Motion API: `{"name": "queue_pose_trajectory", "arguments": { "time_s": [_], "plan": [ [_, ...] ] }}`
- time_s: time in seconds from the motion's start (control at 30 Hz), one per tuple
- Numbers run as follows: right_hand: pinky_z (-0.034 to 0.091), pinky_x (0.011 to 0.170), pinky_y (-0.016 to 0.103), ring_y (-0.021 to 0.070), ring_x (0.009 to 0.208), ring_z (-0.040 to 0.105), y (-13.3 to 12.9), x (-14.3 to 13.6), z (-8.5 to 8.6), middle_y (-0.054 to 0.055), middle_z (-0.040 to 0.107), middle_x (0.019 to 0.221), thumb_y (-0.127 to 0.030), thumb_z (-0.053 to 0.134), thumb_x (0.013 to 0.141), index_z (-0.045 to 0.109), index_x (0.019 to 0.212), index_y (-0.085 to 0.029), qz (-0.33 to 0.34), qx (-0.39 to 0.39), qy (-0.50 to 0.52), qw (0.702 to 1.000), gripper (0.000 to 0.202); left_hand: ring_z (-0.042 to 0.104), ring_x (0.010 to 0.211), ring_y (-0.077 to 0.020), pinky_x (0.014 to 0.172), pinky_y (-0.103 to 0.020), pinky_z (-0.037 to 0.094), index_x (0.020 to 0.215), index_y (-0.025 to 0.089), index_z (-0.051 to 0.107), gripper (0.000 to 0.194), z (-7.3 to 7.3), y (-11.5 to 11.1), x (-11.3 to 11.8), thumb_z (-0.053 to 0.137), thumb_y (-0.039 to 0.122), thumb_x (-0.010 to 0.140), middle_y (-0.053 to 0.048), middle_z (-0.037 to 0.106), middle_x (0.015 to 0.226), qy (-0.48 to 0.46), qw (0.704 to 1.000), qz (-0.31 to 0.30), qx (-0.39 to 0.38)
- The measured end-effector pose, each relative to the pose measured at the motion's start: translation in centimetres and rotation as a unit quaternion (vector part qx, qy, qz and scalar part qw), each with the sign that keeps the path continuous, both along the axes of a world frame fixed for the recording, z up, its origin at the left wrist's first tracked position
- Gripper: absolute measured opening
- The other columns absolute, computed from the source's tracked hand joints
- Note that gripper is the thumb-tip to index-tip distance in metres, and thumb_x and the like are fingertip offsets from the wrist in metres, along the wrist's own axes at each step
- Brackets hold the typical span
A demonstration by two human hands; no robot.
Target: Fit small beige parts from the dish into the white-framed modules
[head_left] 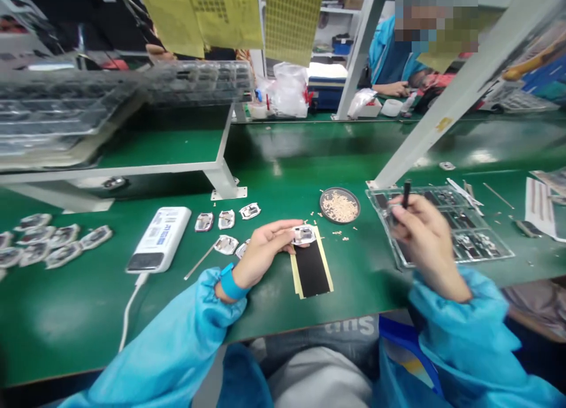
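Note:
My left hand (269, 243), with a blue band at the wrist, is closed on a small silvery watch housing (304, 235), held between thumb and fingers. Just below it a black rectangular sheet with a yellow border (313, 272) lies on the bench. Over the left part of a clear compartment tray (464, 219), my right hand (424, 237) grips a slim black tool (407, 193), upright in its fingers; the tool's lower end cannot be made out. Small dark and metallic parts fill the tray's compartments. Between the hands stands a round dish (339, 206) of tiny beige pieces, some scattered beside it.
Similar housings (226, 219) lie left of my left hand, near a thin stick (198, 262). A white power bank (160, 240) with a cable lies further left, beside more housings (66, 236). A metal shelf (225, 172) carries stacked trays. Another person (389, 54) sits opposite.

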State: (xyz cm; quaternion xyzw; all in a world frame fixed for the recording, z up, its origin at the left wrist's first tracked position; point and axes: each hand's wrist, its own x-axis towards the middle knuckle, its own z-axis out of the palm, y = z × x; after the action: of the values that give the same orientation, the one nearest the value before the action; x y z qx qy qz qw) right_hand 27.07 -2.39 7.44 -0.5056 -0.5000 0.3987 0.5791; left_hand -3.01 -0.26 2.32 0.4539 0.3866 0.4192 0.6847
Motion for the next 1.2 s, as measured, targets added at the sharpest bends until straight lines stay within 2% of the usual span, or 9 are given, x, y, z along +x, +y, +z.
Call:
{"name": "queue_pose_trajectory", "arguments": {
  "time_s": [0.03, 0.13, 0.2, 0.3, 0.5, 0.7, 0.9, 1.0, 1.2],
  "plan": [
    [0.026, 0.048, 0.027, 0.0119, 0.053, 0.037, 0.3, -2.6, 0.1, -0.002, 0.046, 0.070, -0.031, 0.066, 0.089, 0.064, 0.098, -0.026, 0.053, -0.007, 0.076, 0.996, 0.010, 0.073, 0.089, -0.0218, 0.073, -0.026, 0.058, 0.125, 0.013, 0.070, 0.043, -0.2, 0.0, 0.0, 0.075, 0.035, 0.087, -0.013, 0.077, 0.103, 0.001, 1.000, 0.003, 0.002],
    [0.030, 0.049, 0.027, 0.0122, 0.052, 0.032, 0.8, -8.8, 0.0, -0.004, 0.035, 0.063, -0.028, 0.055, 0.092, 0.058, 0.090, -0.024, 0.174, 0.002, 0.248, 0.953, 0.005, 0.073, 0.094, -0.0223, 0.080, -0.029, 0.060, 0.128, 0.015, 0.069, 0.047, -0.4, 0.1, 0.1, 0.077, 0.036, 0.086, -0.012, 0.076, 0.113, -0.002, 1.000, 0.013, 0.002],
    [0.032, 0.052, 0.027, 0.0125, 0.052, 0.031, 1.2, -11.5, -0.2, -0.004, 0.033, 0.062, -0.026, 0.050, 0.091, 0.055, 0.085, -0.023, 0.195, 0.025, 0.313, 0.929, 0.008, 0.073, 0.096, -0.0226, 0.082, -0.030, 0.061, 0.128, 0.016, 0.070, 0.048, -0.5, 0.1, 0.2, 0.079, 0.036, 0.084, -0.011, 0.076, 0.115, -0.008, 1.000, 0.022, -0.003],
    [0.037, 0.058, 0.029, 0.0135, 0.055, 0.033, 1.7, -13.5, -0.8, -0.004, 0.033, 0.062, -0.023, 0.046, 0.091, 0.052, 0.082, -0.022, 0.182, 0.058, 0.350, 0.917, 0.010, 0.074, 0.098, -0.0237, 0.082, -0.031, 0.062, 0.128, 0.016, 0.070, 0.050, -0.3, -0.1, 0.6, 0.081, 0.036, 0.083, -0.010, 0.077, 0.111, -0.019, 0.999, 0.037, -0.012],
    [0.040, 0.065, 0.033, 0.0154, 0.059, 0.036, 1.8, -14.4, -2.1, -0.003, 0.035, 0.065, -0.023, 0.046, 0.092, 0.049, 0.081, -0.023, 0.134, 0.090, 0.332, 0.929, 0.011, 0.073, 0.102, -0.0251, 0.084, -0.033, 0.063, 0.127, 0.015, 0.070, 0.052, -0.2, -0.6, 1.2, 0.084, 0.033, 0.080, -0.012, 0.075, 0.118, -0.054, 0.995, 0.071, -0.031],
    [0.042, 0.066, 0.036, 0.0179, 0.061, 0.043, 1.4, -15.2, -3.0, -0.002, 0.040, 0.066, -0.028, 0.048, 0.093, 0.050, 0.083, -0.024, 0.124, 0.140, 0.272, 0.944, 0.011, 0.073, 0.103, -0.0242, 0.087, -0.033, 0.062, 0.126, 0.015, 0.069, 0.049, -0.2, -0.9, 1.5, 0.082, 0.032, 0.081, -0.011, 0.077, 0.110, -0.096, 0.991, 0.069, -0.067],
    [0.041, 0.065, 0.037, 0.0192, 0.062, 0.045, 1.2, -15.4, -3.4, -0.001, 0.042, 0.066, -0.037, 0.053, 0.092, 0.048, 0.080, -0.025, 0.112, 0.124, 0.210, 0.963, 0.017, 0.074, 0.096, -0.0220, 0.090, -0.035, 0.061, 0.125, 0.015, 0.069, 0.050, -0.1, -1.0, 1.6, 0.083, 0.030, 0.080, -0.009, 0.078, 0.105, -0.108, 0.987, 0.067, -0.093],
    [0.038, 0.062, 0.035, 0.0176, 0.059, 0.041, 1.3, -15.6, -3.4, -0.001, 0.041, 0.067, -0.038, 0.054, 0.091, 0.047, 0.079, -0.025, 0.106, 0.109, 0.216, 0.964, 0.020, 0.074, 0.097, -0.0230, 0.090, -0.036, 0.062, 0.126, 0.015, 0.069, 0.053, -0.3, -1.0, 1.7, 0.084, 0.033, 0.079, -0.009, 0.078, 0.103, -0.097, 0.989, 0.075, -0.077],
    [0.031, 0.057, 0.029, 0.0138, 0.058, 0.036, 1.3, -15.4, -2.7, -0.002, 0.036, 0.067, -0.027, 0.051, 0.093, 0.049, 0.081, -0.023, 0.145, 0.047, 0.287, 0.946, 0.013, 0.072, 0.105, -0.0267, 0.088, -0.037, 0.063, 0.124, 0.015, 0.070, 0.054, -0.6, -0.7, 1.7, 0.084, 0.039, 0.078, -0.011, 0.075, 0.119, -0.041, 0.993, 0.111, 0.004]
  ]
}}
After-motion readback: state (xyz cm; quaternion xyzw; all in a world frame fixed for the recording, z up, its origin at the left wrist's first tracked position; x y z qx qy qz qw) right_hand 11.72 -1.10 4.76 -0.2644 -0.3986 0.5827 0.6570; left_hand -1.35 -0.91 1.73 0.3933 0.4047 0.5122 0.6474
